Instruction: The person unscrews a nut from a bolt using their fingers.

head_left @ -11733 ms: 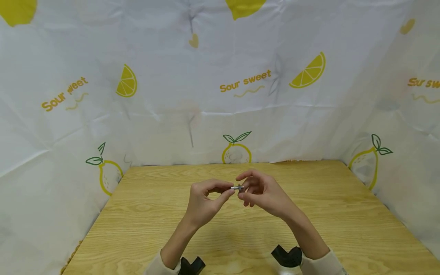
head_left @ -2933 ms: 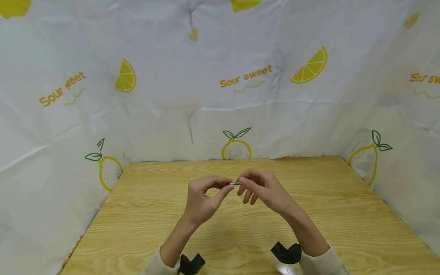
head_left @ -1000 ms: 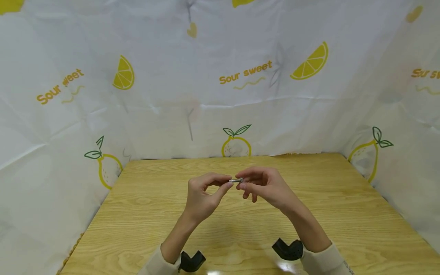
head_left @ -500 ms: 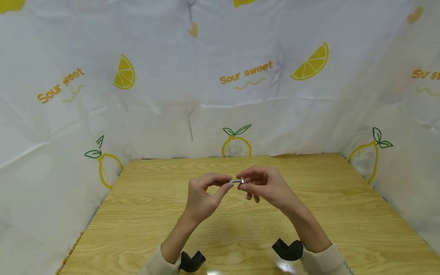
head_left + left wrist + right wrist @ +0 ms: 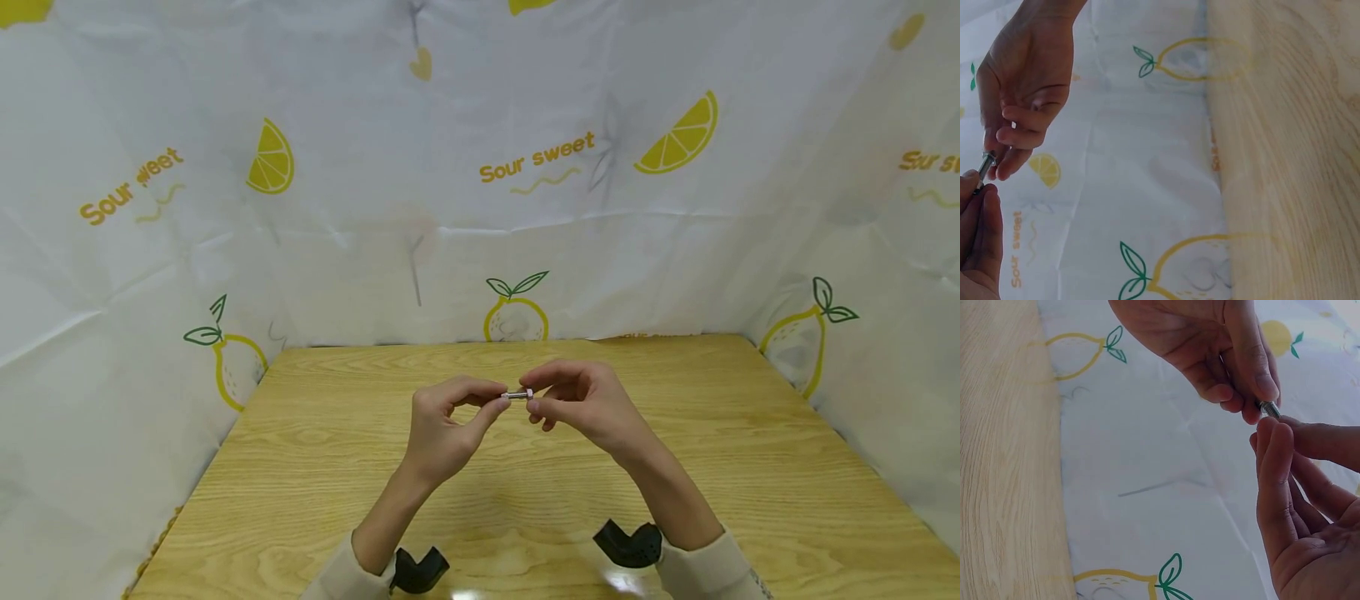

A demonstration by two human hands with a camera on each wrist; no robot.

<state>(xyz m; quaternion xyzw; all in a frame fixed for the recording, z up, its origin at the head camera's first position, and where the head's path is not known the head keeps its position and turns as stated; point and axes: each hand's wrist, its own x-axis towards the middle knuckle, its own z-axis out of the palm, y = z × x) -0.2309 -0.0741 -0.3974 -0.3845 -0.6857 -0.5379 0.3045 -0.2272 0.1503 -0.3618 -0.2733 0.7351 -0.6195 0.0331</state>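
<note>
A small silver bolt [image 5: 517, 395] is held level above the table, between the two hands. My left hand [image 5: 446, 429] pinches its left end between thumb and fingertips, which hide that end. A hex nut [image 5: 529, 394] sits at the bolt's right end. My right hand [image 5: 585, 408] has thumb and index finger on the nut's two sides, its other fingers curled below. In the left wrist view, the bolt [image 5: 985, 167] spans the gap between both hands' fingertips. Fine threads show on the bolt [image 5: 1270, 410] in the right wrist view.
Under the hands lies a wood-grain table [image 5: 480, 517]. White cloth [image 5: 360, 167] printed with lemons hangs behind it and at both sides. A black bracket [image 5: 418, 571] is on the left wrist and another black bracket [image 5: 628, 544] on the right.
In the oldest frame the bolt stuck out past the nut; now the nut is at the right end. The right fingers have shifted their hold repeatedly; the left hand has stayed nearly still.
</note>
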